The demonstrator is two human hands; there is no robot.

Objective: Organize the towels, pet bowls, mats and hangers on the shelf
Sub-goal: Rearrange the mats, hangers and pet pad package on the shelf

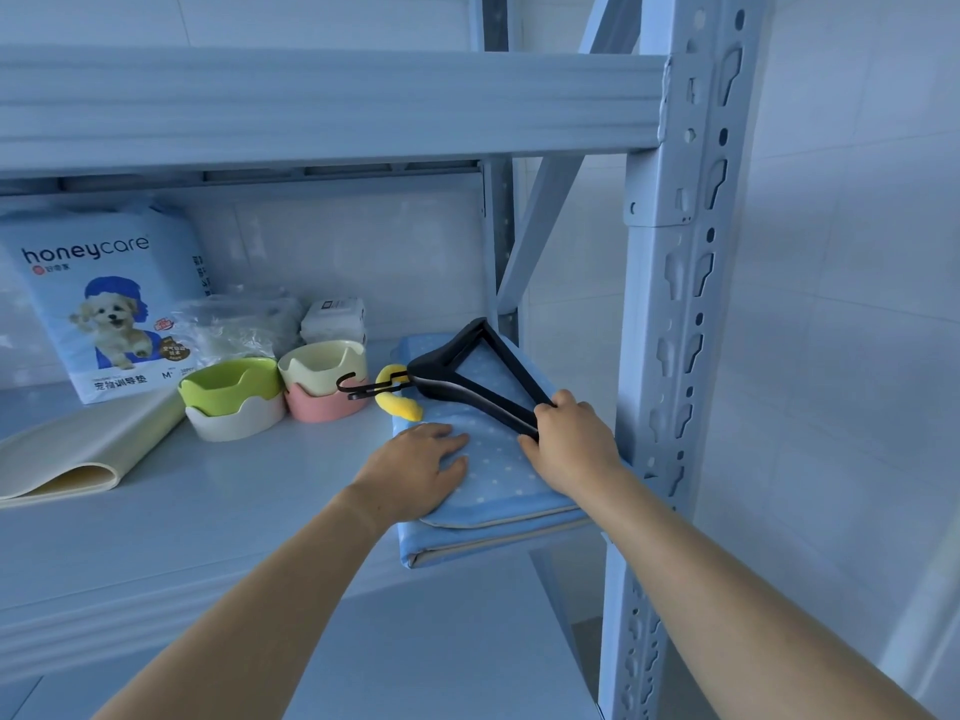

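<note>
A folded blue dotted mat lies at the right end of the shelf, its front edge overhanging. My left hand rests flat on its left side. My right hand grips the near corner of a stack of black hangers lying on the mat, hooks pointing left. A yellow piece sits under the hooks. Left of them stand a green bowl on a white one and a cream bowl on a pink one. A cream folded mat lies at far left.
A honeycare pad pack stands at the back left, with a clear plastic bag and a white packet beside it. The upright post of the shelving rises right next to my right hand. Another shelf board runs overhead.
</note>
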